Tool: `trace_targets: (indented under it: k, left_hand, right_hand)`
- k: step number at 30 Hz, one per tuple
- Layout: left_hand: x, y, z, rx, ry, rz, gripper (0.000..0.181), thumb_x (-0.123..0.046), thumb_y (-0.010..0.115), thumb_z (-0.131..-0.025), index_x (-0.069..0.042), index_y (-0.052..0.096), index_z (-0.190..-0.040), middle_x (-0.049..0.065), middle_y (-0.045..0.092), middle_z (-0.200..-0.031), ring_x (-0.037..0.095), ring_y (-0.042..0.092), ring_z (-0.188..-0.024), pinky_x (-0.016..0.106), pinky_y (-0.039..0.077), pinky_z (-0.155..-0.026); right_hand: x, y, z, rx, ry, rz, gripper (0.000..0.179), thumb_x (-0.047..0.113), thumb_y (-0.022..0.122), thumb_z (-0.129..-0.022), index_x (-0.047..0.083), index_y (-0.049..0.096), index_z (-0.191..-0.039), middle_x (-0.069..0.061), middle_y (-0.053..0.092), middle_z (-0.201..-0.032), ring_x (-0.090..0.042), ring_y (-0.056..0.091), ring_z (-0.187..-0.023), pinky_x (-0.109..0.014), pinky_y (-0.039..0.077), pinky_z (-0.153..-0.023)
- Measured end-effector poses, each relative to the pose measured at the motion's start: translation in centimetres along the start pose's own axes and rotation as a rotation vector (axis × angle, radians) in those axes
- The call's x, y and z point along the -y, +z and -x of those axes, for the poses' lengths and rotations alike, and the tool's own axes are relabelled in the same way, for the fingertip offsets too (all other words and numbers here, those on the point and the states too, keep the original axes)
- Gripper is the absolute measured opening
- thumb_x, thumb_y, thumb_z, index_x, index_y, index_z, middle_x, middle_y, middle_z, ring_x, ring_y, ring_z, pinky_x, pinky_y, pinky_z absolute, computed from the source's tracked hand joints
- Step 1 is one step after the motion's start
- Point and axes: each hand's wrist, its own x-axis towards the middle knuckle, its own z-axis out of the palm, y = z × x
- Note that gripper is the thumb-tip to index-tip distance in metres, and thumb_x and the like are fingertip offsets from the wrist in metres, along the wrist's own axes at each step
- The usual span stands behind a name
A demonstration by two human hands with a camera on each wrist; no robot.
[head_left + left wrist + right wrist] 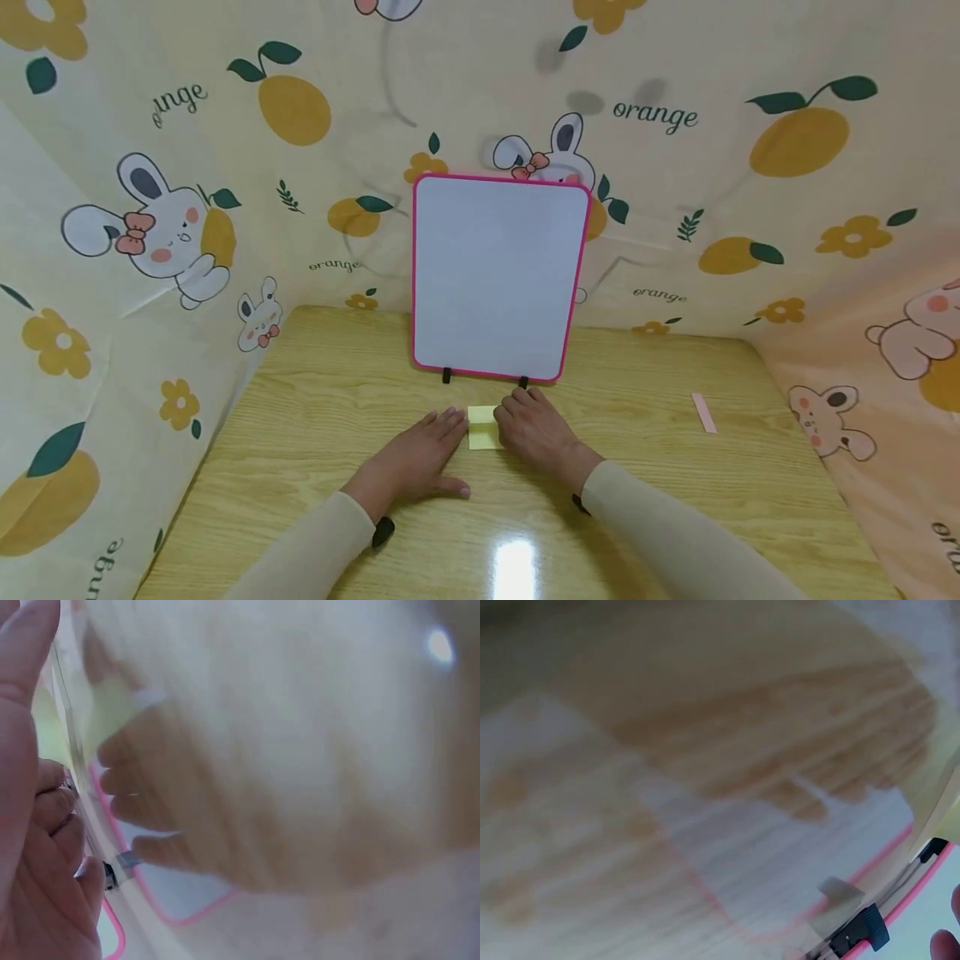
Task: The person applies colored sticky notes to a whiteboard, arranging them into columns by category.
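Note:
A small yellow paper [483, 439], like a sticky note, lies on the table with a lighter band along its top part. My left hand [420, 458] is spread flat on the table, fingertips at the paper's left edge and thumb apart. Over the right side of the paper, my right hand [542, 433] has curled fingers that pinch it and cover its right edge. In the left wrist view, my left hand [37, 847] fills the left side, beside a blurred table reflection. Only fingertips [945, 945] of the right hand show in the right wrist view.
Behind the hands stands a white board [498, 275] with a pink frame, propped upright on black feet [447, 376]. A pink paper strip [703, 413] lies on the wooden table [637, 517] to the right. Patterned cloth walls [465, 92] enclose the table's back and sides.

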Motion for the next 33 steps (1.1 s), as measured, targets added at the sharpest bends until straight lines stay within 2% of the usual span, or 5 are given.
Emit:
trace_targets:
  k: [7,16,24,33]
  left_hand:
    - [-0.9,0.2,1.1,-0.033,0.003,-0.023,0.097,-0.07,0.054,-0.099,-0.002,0.031,-0.165,0.013,0.03,-0.173,0.027,0.027,-0.162,0.042,0.024,-0.133]
    - [-2.6,-0.4,1.0,0.0,0.049,-0.015,0.087,-0.067,0.05,-0.103,-0.005,0.037,-0.164,0.01,0.033,-0.172,0.024,0.028,-0.161,0.04,0.027,-0.132]
    - [-2.7,0.0,0.4,0.03,0.029,-0.048,0.092,-0.071,0.05,-0.101,-0.004,0.038,-0.163,0.011,0.031,-0.173,0.025,0.027,-0.162,0.04,0.026,-0.132]
    - [-2.5,-0.1,0.3,0.05,0.043,-0.02,0.102,-0.075,0.055,-0.095,-0.004,0.032,-0.165,0.012,0.026,-0.174,0.026,0.024,-0.163,0.04,0.025,-0.133]
  right_hand:
    - [-0.2,-0.1,-0.2,-0.01,0.055,-0.074,0.013,0.017,0.067,-0.097,0.012,0.057,-0.091,-0.001,0.061,-0.088,-0.023,0.054,-0.088,-0.035,0.045,-0.077]
    - [-0.3,-0.3,-0.6,-0.037,0.118,-0.124,0.014,0.015,0.068,-0.096,0.01,0.057,-0.089,-0.003,0.057,-0.082,-0.025,0.053,-0.084,-0.035,0.043,-0.076]
    - [-0.3,-0.1,-0.7,-0.052,0.12,-0.116,0.016,0.017,0.066,-0.097,0.011,0.055,-0.087,-0.001,0.054,-0.079,-0.024,0.049,-0.081,-0.033,0.04,-0.074]
    - [-0.9,0.1,-0.9,-0.06,0.116,-0.076,0.015,0.017,0.068,-0.097,0.01,0.057,-0.089,-0.003,0.058,-0.082,-0.026,0.053,-0.083,-0.035,0.045,-0.075]
